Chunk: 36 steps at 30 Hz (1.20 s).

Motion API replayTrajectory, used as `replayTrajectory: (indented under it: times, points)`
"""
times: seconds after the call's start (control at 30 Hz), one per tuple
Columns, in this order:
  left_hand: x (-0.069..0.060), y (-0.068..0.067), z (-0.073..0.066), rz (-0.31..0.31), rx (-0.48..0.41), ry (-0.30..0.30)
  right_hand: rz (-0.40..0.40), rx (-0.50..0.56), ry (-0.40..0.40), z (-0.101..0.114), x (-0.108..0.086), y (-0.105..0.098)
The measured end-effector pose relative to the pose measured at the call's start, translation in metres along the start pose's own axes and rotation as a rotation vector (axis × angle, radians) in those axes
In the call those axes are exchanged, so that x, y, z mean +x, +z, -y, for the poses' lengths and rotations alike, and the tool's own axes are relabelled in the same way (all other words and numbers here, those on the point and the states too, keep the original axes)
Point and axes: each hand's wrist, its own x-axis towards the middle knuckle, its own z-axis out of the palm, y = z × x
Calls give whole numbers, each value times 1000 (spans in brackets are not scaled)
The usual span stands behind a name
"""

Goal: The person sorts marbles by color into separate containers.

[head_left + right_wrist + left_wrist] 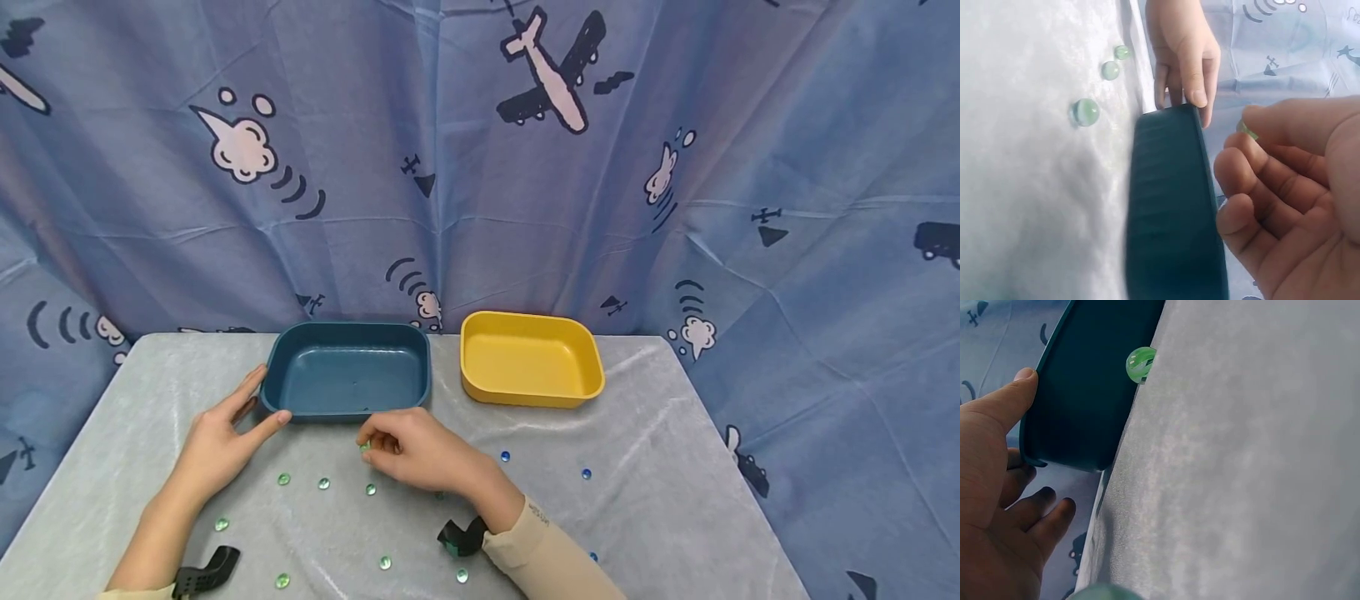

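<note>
Right hand: thumb and forefinger pinch green marble by blue tray, near side | Left hand: loosely spread, touching tray's left end | I judge marble light, hard, slippery; grip across middle.

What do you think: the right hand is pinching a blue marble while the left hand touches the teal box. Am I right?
Not quite: the marble is green, not blue, as the head view shows. The right hand pinches it, and the left hand touches the teal box.
</note>
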Motion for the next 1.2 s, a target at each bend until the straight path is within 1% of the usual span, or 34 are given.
replayTrajectory:
  times: [0.13,0.27,0.43,0.53,0.63,0.97,1.07,1.2]
  points:
    - [0,0,0,1,5,-2,-42,23,-17,4,0,-4]
    - [-1,-1,0,-2,6,-4,-87,47,-28,3,1,-4]
    - [-1,-2,-1,-5,9,-2,-152,122,-20,2,4,-5]
    - [-1,-2,-1,-6,8,-1,-202,179,12,0,6,-7]
    - [-1,-1,-1,-9,4,2,-258,215,60,-3,8,-9]
    - [0,0,-2,-7,1,-5,-462,284,202,-21,12,-15]
    - [-1,-1,-2,-8,5,-9,-490,308,211,-25,15,-16]
    - [-1,-1,-3,-13,7,-8,-505,347,221,-27,19,-17]
